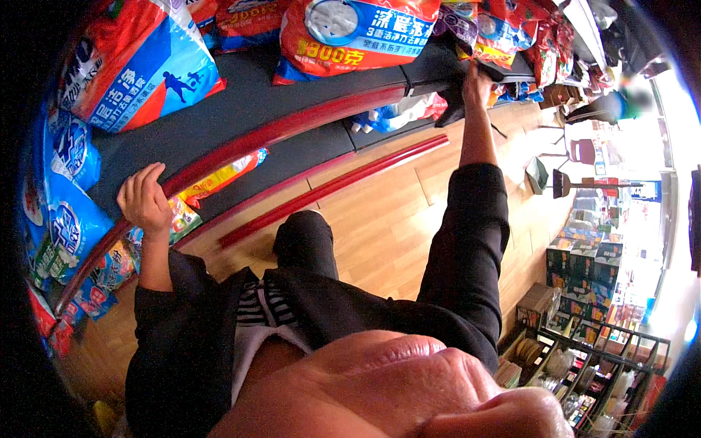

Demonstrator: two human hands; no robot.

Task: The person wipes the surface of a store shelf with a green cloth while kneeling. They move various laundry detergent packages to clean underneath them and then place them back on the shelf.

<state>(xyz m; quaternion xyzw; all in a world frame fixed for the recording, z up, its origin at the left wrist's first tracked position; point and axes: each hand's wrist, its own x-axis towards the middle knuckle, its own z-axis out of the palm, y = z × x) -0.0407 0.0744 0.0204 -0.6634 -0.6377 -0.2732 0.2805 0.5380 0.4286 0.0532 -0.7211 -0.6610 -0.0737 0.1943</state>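
Note:
My left hand (145,200) is curled over the red edge strip (306,126) of a dark grey store shelf (241,87). At the shelf's far end, my right hand (477,87) reaches to the front edge, close under a red and yellow bag (495,55). Its fingertips are partly hidden. A dark, cloth-like thing (452,104) hangs beside it; whether the hand grips this is unclear. Between the hands stands a large red and blue laundry powder bag (356,38). Another red, white and blue bag (159,76) leans nearer my left hand.
Blue bags (71,213) crowd the left end. A lower shelf (296,159) holds a yellow and red packet (224,178). One long red strip (339,189) lies low along the wood-look floor (383,219). Stacked boxes (586,268), a black rack (580,356) and a broom (564,183) stand rightward.

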